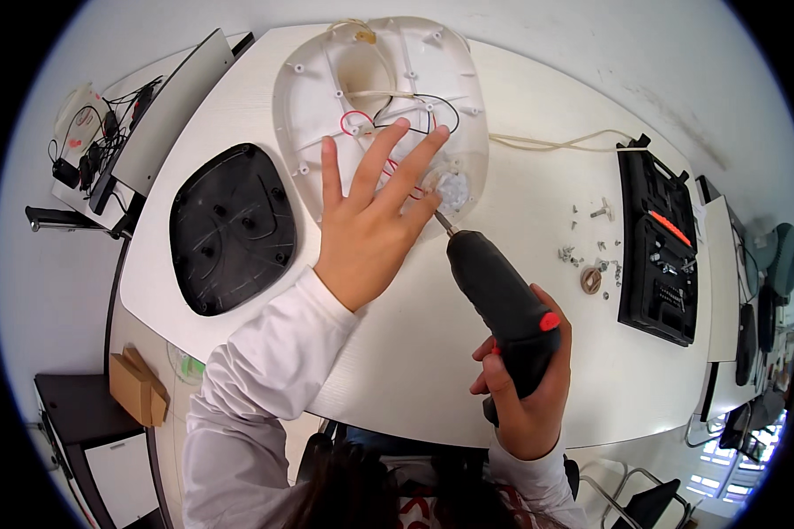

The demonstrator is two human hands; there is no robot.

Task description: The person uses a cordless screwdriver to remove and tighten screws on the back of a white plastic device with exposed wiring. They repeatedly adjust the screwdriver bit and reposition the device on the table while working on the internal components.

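Observation:
My right hand point(533, 379) is wrapped round the grip of a black cordless screwdriver point(496, 282) with red buttons. Its metal bit slants up and left to the near right part of a white plastic housing point(293, 115), close to my left thumb. The very tip of the bit is hard to make out. Over the housing my left hand point(372, 212) lies with its fingers spread, covering part of the inside. Red and black wires point(441, 104) run beyond its fingertips. Beside the thumb, a clear-whitish part point(453, 189) sits in the housing.
A black plastic base plate point(234, 231) lies left of the housing. To the right are loose screws point(566, 256), a brown ring point(591, 280) and an open black tool case point(657, 256). A pale cord point(547, 144) runs from the housing toward the case.

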